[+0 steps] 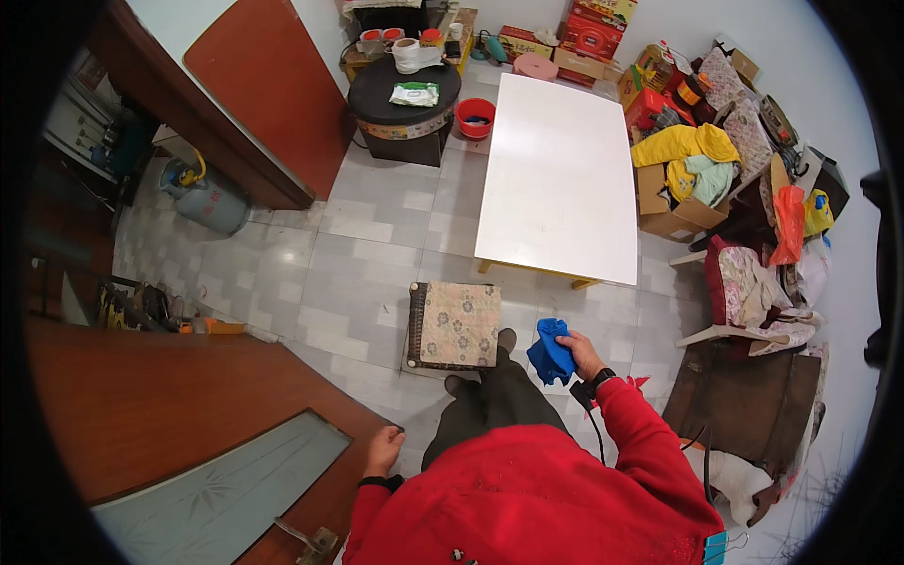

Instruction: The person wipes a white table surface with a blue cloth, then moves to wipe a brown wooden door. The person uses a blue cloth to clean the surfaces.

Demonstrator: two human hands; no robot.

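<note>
My right hand (580,353) grips a crumpled blue cloth (551,357), held out ahead of my body above the tiled floor. Its wrist wears a black watch band, and a black device with a cable hangs beside it. Low on the left, my left hand (384,450) is curled in a loose fist with nothing visible in it. It lies beside the corner of a brown wooden door (176,395); whether they touch, I cannot tell. Right before my feet is a woven stool (417,328) with a floral cushion (462,321). A white-topped table (558,176) stands farther ahead.
Beyond the stool, a red bucket (474,119) stands between the table and a round black stand (402,92). Cardboard boxes with clothes (681,205) and a cluttered chair (734,282) line the right side. A gas cylinder (212,201) sits by the left doorway.
</note>
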